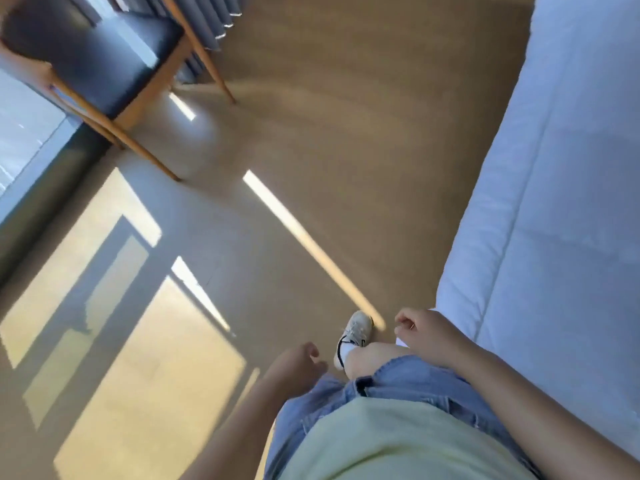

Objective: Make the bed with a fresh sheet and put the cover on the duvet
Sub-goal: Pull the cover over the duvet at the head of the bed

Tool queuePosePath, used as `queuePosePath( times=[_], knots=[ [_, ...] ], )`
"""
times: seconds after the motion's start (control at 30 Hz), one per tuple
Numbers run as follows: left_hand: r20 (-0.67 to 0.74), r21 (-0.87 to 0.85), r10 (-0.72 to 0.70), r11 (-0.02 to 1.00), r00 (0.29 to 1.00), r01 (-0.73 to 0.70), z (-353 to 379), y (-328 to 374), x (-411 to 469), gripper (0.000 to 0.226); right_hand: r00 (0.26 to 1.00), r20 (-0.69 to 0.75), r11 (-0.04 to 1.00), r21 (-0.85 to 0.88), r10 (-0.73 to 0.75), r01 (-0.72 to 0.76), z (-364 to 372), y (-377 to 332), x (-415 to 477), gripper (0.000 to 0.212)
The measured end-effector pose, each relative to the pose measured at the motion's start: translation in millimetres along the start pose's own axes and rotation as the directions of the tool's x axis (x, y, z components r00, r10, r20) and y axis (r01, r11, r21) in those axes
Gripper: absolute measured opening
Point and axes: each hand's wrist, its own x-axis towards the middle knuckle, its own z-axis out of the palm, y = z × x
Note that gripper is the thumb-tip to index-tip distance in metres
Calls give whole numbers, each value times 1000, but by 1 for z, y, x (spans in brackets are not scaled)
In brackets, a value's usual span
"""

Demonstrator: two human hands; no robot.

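A: Which step is in hand here?
B: A gap between steps, I'd judge. The person stands on the floor [311, 98] just beside the bed [554, 168], which runs along their right with a bare white quilted top. One shoe [353, 336] is set forward.
A: And the hands?
B: The left hand [298, 362] and right hand [426, 334] hang low in front of the body, fingers loosely curled, holding nothing that I can see.
A: So what does the next move call for?
B: Probably fetching the fresh sheet, then spreading it from a corner.
A: Where is it?
B: Not in view, nor the duvet or its cover. The bed is cut off at the right edge, the view is tilted and blurred, and the chair [100, 60] and curtain [207, 22] are only partly shown
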Motion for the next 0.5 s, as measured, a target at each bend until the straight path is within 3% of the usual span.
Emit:
queuePosePath(
  times=[0.17, 0.37, 0.5],
  knots=[
    [36, 140, 135, 980, 990, -138, -117, 112, 70, 35, 999, -15, 998, 32, 46, -46, -111, -27, 69, 14],
    [128, 267, 296, 909, 947, -321, -250, 260, 174, 16, 976, -93, 962, 208, 199, -176, -237, -31, 175, 14],
    [99, 343, 316, 879, 943, -331, -356, 377, 257, 30, 941, -166, 933, 260, 295, -247, -334, -42, 241, 17]
  ],
)
